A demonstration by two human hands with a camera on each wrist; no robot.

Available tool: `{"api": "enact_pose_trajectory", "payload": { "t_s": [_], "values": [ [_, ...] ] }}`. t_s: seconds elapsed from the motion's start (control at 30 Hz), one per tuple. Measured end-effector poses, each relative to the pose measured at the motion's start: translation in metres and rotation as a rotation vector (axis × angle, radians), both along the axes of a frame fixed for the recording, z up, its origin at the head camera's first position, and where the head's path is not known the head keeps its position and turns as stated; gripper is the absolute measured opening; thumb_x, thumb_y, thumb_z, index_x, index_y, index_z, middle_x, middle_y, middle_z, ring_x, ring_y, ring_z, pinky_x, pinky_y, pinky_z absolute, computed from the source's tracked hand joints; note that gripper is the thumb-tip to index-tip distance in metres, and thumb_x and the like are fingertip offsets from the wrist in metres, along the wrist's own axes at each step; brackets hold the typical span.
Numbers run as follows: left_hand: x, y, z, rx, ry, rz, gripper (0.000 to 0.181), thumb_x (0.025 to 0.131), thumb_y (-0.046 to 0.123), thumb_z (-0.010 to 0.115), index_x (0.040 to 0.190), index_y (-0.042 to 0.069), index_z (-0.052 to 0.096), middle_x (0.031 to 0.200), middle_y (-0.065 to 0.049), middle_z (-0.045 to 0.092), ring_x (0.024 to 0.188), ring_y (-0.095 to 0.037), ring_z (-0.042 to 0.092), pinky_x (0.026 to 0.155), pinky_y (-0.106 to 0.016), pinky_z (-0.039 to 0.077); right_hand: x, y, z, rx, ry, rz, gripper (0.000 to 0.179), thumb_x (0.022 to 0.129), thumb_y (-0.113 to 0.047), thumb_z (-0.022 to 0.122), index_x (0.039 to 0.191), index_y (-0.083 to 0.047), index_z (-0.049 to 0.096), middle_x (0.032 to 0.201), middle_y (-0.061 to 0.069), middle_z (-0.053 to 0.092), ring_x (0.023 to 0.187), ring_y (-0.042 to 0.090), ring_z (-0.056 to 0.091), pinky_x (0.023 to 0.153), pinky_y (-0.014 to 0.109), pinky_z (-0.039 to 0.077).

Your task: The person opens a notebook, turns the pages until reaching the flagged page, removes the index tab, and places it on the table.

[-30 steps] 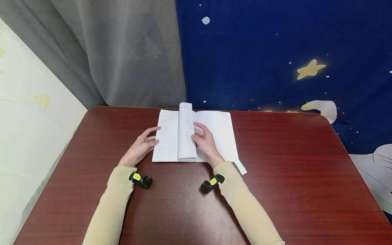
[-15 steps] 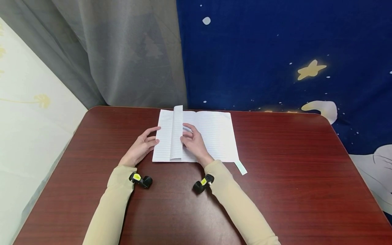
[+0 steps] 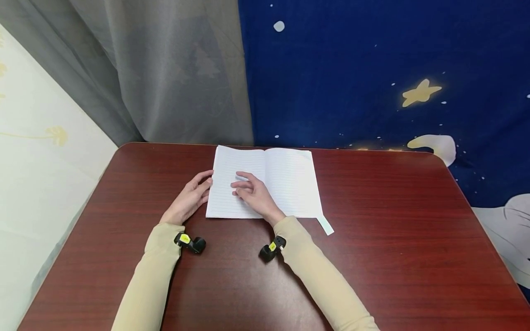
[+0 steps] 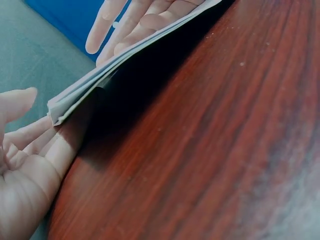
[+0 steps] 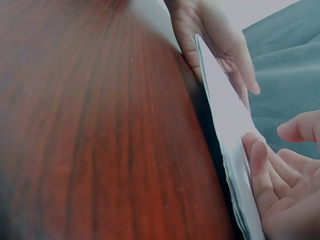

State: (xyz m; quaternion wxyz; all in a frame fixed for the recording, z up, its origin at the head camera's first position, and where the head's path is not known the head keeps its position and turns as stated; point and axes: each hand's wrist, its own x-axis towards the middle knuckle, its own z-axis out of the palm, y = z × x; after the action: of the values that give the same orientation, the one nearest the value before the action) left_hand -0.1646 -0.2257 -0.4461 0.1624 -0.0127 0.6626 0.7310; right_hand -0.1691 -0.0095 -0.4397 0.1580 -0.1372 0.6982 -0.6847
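Observation:
An open notebook [image 3: 290, 184] with white lined pages lies near the far edge of the table, a pale ribbon-like strip [image 3: 325, 225] sticking out at its lower right corner. My left hand [image 3: 190, 197] is at the notebook's left edge. In the left wrist view its fingers reach under that edge, while the thumb [image 4: 17, 105] stands apart from the pages. Over the left page is my right hand [image 3: 254, 195], fingers loosely bent and holding no sheet. Seen from the right wrist, some of its fingertips rest on or just above the paper [image 5: 227, 110].
The dark red wooden table [image 3: 393, 243] extends to both sides and in front of the notebook. A grey curtain [image 3: 178, 73] and a blue cloth with stars [image 3: 352, 78] hang behind it. Black cameras [image 3: 269, 250] are strapped to both wrists.
My right hand has moved left, turning a curled sheet over, and has let it go. That sheet now lies flat on the left side. The left thumb has shifted slightly at the edge.

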Motion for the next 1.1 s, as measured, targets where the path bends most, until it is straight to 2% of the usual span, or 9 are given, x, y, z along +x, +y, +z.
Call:
{"api": "enact_pose_trajectory", "payload": {
  "t_s": [0.17, 0.33, 0.63, 0.87, 1.1],
  "values": [
    [0.000, 0.001, 0.000, -0.079, 0.027, -0.025, 0.060, 0.101, 0.003, 0.049, 0.153, 0.011, 0.020, 0.128, -0.027, 0.050, 0.097, -0.014, 0.062, 0.081, -0.027, 0.051, 0.002, 0.006, 0.002, -0.007, 0.026, 0.030, 0.042, 0.094, 0.005, 0.052, 0.136, 0.006, 0.047, 0.117, 0.024, 0.063, 0.099, 0.031, 0.066, 0.082, 0.028, 0.050],
    [0.001, 0.002, -0.001, -0.098, 0.060, -0.020, 0.064, 0.099, -0.002, 0.049, 0.153, 0.017, 0.020, 0.124, -0.026, 0.053, 0.095, -0.016, 0.063, 0.079, -0.028, 0.052, 0.004, 0.018, 0.006, -0.022, 0.029, 0.038, 0.038, 0.095, 0.004, 0.051, 0.132, 0.008, 0.049, 0.118, 0.026, 0.061, 0.101, 0.036, 0.064, 0.082, 0.034, 0.051],
    [0.006, 0.001, -0.002, -0.143, 0.053, -0.022, 0.057, 0.100, 0.002, 0.050, 0.151, 0.013, 0.029, 0.129, -0.026, 0.050, 0.098, -0.017, 0.061, 0.081, -0.027, 0.050, 0.005, 0.052, 0.006, -0.012, 0.041, -0.076, 0.034, 0.095, 0.005, 0.050, 0.128, 0.011, 0.051, 0.119, 0.029, 0.059, 0.108, 0.040, 0.059, 0.088, 0.048, 0.048],
    [0.005, 0.001, -0.002, -0.155, 0.068, -0.019, 0.056, 0.099, 0.002, 0.050, 0.150, 0.012, 0.030, 0.126, -0.026, 0.051, 0.097, -0.016, 0.061, 0.081, -0.026, 0.050, -0.005, 0.081, 0.015, 0.121, 0.166, -0.190, 0.031, 0.092, 0.008, 0.052, 0.122, 0.012, 0.056, 0.113, 0.028, 0.062, 0.109, 0.037, 0.058, 0.095, 0.040, 0.042],
    [0.004, 0.002, -0.002, -0.168, 0.077, -0.022, 0.055, 0.099, 0.001, 0.050, 0.150, 0.012, 0.031, 0.125, -0.025, 0.052, 0.097, -0.017, 0.060, 0.082, -0.026, 0.050, -0.012, 0.109, 0.022, 0.272, 0.194, -0.243, 0.031, 0.089, 0.007, 0.056, 0.121, 0.010, 0.058, 0.113, 0.025, 0.063, 0.108, 0.034, 0.058, 0.096, 0.042, 0.042]
  ]
}}
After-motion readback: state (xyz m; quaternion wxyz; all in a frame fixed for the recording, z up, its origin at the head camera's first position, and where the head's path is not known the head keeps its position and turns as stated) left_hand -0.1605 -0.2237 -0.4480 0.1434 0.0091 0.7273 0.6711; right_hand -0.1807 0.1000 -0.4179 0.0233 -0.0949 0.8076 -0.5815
